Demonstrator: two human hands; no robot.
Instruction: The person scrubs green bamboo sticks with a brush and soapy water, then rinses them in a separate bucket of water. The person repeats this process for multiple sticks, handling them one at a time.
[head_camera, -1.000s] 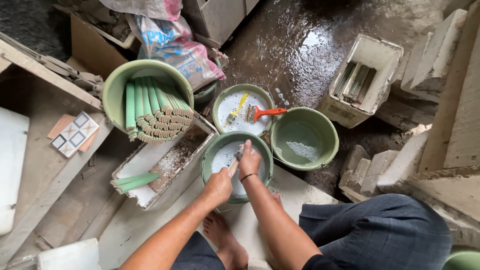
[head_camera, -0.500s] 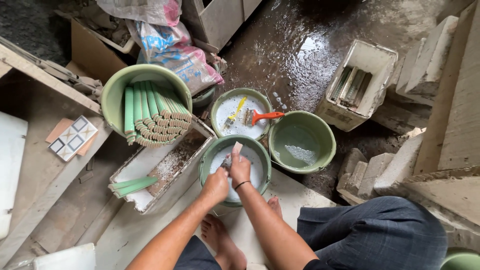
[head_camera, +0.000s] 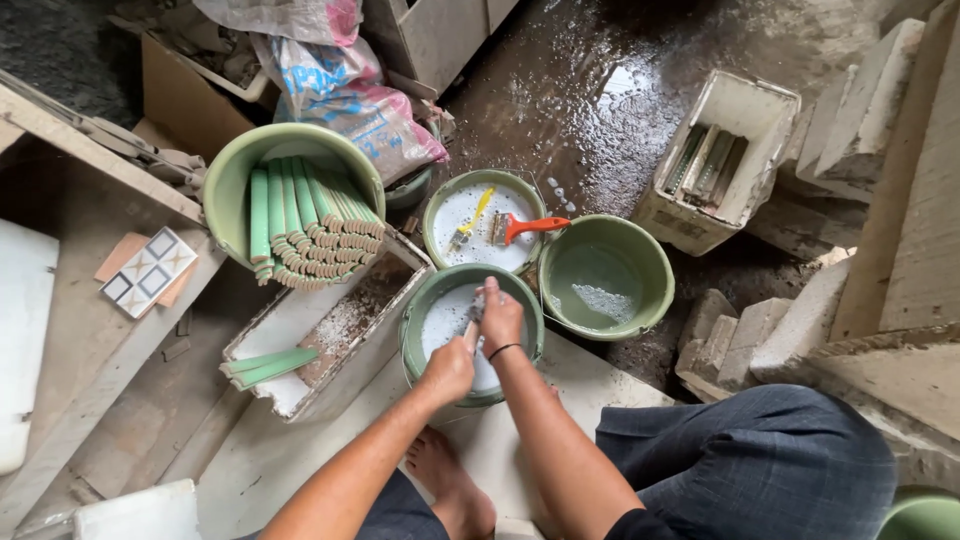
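Both of my hands are over a green bucket (head_camera: 418, 345) of white liquid right in front of me. My left hand (head_camera: 449, 370) grips the near end of a pale narrow tile strip (head_camera: 471, 325) that slants into the bucket. My right hand (head_camera: 501, 317) closes over the strip's far end, just above the white liquid; a dark band circles that wrist. What the right fingers do under the strip is hidden.
A second bucket (head_camera: 437, 200) of white liquid holds a yellow brush and an orange-handled brush (head_camera: 518, 228). A green bucket (head_camera: 640, 250) with a little water stands right. A tipped bucket of green strips (head_camera: 305, 215) and a white tray (head_camera: 300, 350) lie left. A white crate (head_camera: 720, 160) stands on wet floor.
My hands have shifted slightly within the bucket, and the strip has dropped lower, from standing up above the rim to slanting down into the white liquid.
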